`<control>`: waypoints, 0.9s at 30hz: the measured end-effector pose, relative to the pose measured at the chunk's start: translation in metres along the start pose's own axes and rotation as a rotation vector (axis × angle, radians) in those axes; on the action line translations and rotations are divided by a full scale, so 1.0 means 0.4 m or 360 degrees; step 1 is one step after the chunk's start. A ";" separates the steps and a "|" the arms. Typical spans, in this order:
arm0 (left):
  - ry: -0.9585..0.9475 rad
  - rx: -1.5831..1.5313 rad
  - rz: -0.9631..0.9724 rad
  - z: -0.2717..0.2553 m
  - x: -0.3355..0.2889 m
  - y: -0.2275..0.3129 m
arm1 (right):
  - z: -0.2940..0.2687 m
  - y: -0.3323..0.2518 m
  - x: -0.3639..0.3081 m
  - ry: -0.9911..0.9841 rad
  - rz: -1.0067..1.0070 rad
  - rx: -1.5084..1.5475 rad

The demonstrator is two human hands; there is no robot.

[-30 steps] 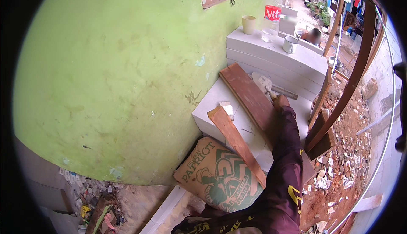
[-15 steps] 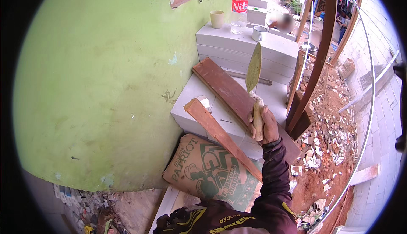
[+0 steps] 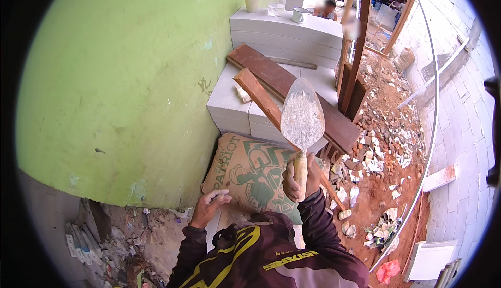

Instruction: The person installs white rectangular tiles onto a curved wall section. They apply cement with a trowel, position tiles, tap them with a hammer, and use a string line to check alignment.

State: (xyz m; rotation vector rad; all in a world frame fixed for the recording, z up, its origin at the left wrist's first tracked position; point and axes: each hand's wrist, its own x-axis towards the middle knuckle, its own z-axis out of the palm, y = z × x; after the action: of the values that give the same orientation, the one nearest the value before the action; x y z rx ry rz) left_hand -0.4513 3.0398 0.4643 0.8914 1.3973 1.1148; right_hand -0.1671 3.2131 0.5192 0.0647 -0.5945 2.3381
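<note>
A pointed masonry trowel (image 3: 302,114), its metal blade crusted with grey, is upright in my right hand (image 3: 309,177). The fingers wrap its wooden handle, and the broad face of the blade shows. My left hand (image 3: 209,205) hovers at the left edge of a brown and green cement sack (image 3: 250,175), its fingers slightly bent and apart, with nothing in them. Beyond the trowel, a narrow wooden strip (image 3: 259,97) and a wide brown plank (image 3: 271,74) lie slanting across stacked white blocks (image 3: 229,92); the blade covers part of both.
A green wall (image 3: 115,89) bounds the left. On the upper blocks stand a beige cup (image 3: 252,3), a plastic bottle (image 3: 276,1) and an enamel mug (image 3: 299,15). Wooden frame posts (image 3: 360,42), rubble (image 3: 373,157) and a white pipe (image 3: 434,95) lie rightward. Another person (image 3: 326,9) is far back.
My right hand has come lower and nearer, turning the trowel from edge-on to face-on. My left hand has come into view by the sack. The whole view has shifted downward.
</note>
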 end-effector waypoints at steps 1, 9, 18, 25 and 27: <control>-0.0066 0.0023 0.0159 0.020 0.007 0.082 | 0.009 0.030 -0.014 -0.0024 0.0037 0.0046; -0.0245 -0.0235 0.0601 0.164 -0.053 0.373 | 0.102 0.266 -0.118 -0.0014 0.0453 -0.0042; -0.0425 -0.1361 -0.0009 0.152 -0.109 0.140 | 0.280 0.373 -0.293 0.0453 0.0133 -0.0567; -0.0711 -0.1373 -0.0109 0.252 -0.181 0.073 | 0.315 0.427 -0.376 0.0929 -0.0122 -0.0775; -0.0717 -0.1306 -0.0124 0.273 -0.190 0.072 | 0.288 0.422 -0.401 0.0940 -0.0176 -0.0822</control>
State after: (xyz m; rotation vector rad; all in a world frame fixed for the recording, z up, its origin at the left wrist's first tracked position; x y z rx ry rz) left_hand -0.3351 2.9917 0.5164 0.4336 0.5098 1.1886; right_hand -0.1720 2.9532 0.5211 -0.7780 -0.8314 1.8926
